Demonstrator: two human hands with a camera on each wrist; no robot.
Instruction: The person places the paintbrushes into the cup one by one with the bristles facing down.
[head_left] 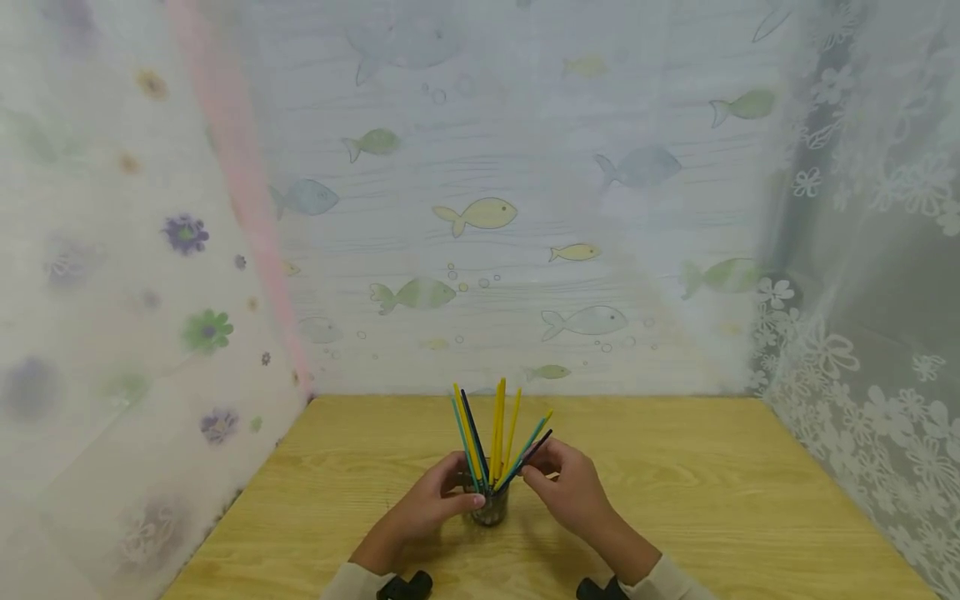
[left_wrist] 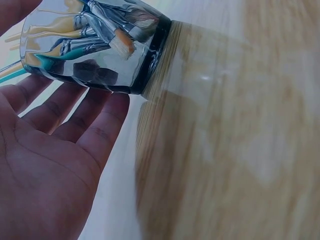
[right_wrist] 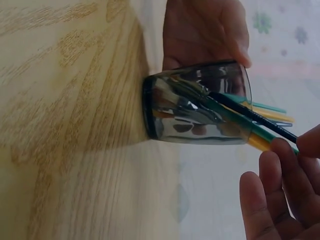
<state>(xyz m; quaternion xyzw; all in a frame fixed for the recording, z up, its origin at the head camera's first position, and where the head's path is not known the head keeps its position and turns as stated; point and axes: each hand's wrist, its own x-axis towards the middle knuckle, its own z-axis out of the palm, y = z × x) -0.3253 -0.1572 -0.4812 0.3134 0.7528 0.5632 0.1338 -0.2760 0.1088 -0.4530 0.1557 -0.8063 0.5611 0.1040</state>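
Observation:
A clear, grey-tinted glass (head_left: 491,512) stands on the table and holds several paintbrushes, bristles down. Their handles are yellow (head_left: 498,425), teal (head_left: 459,425) and dark, fanning out above the rim. My left hand (head_left: 429,504) grips the glass from the left, thumb near the rim and fingers along its far side. On the right, my right hand (head_left: 573,492) pinches a dark-handled paintbrush (right_wrist: 270,122) between thumb and fingers; its lower end is still inside the glass. Through the glass wall, the left wrist view shows metal ferrules and pale bristles (left_wrist: 122,45).
The wood-grain table (head_left: 675,467) extends around the glass. Behind it hangs a fish-print curtain (head_left: 487,317), with a flower-print sheet (head_left: 112,333) at left and a sheer floral curtain (head_left: 862,350) at right. Black wrist-worn devices (head_left: 408,586) show at the bottom edge.

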